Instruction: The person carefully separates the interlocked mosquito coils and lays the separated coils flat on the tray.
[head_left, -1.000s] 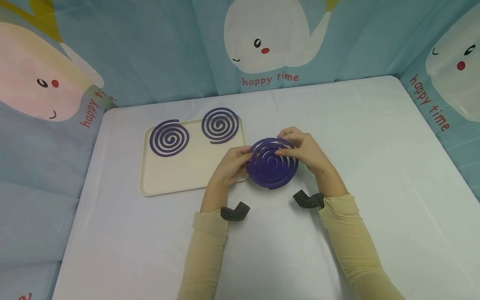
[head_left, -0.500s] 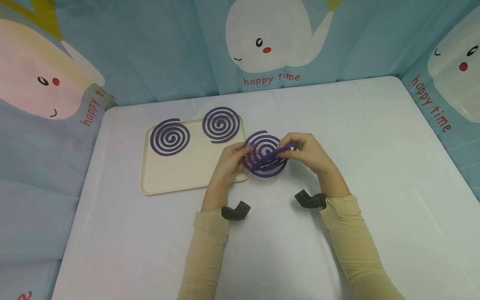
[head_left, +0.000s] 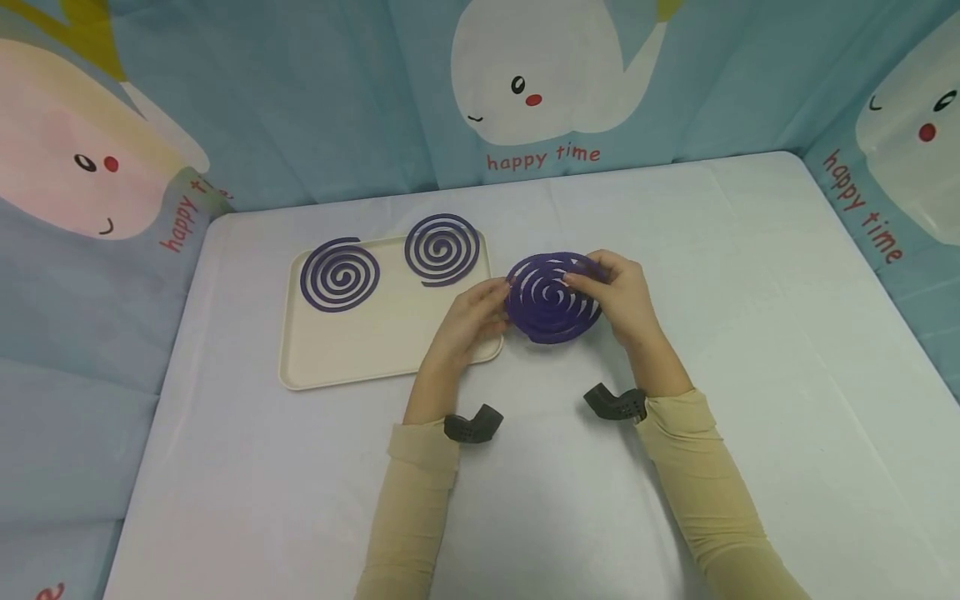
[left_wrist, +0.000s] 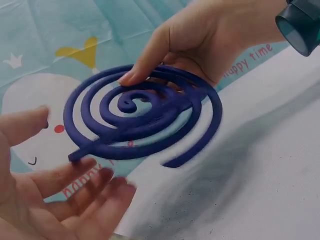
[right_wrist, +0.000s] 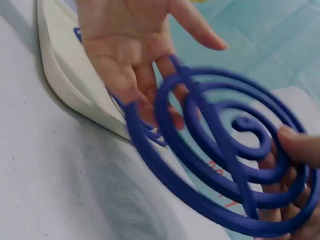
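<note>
In the head view, a purple mosquito coil (head_left: 551,325) is held above the table, right of the tray. My right hand (head_left: 626,304) grips its right side, thumb on top and fingers beneath. A straight strip (right_wrist: 220,135), like a second coil seen edge-on, crosses through the coil's rings in the right wrist view. My left hand (head_left: 471,321) is at the coil's left edge. The left wrist view shows its thumb and fingers spread, fingertips (left_wrist: 90,164) right by the strip's end. Two more mosquito coils lie at the tray's back left (head_left: 341,277) and back right (head_left: 441,250).
A cream rectangular tray (head_left: 360,354) lies left of centre on the white-covered table (head_left: 750,292). Its right end is beneath my left hand. A blue curtain (head_left: 337,100) with whale prints stands along the back and sides. Both wrists wear a dark camera mount (head_left: 474,425).
The strip lifted edge-on in my right hand half a second ago has tilted back over the coil. The coil has shifted right and upward, and my left fingers have loosened from it.
</note>
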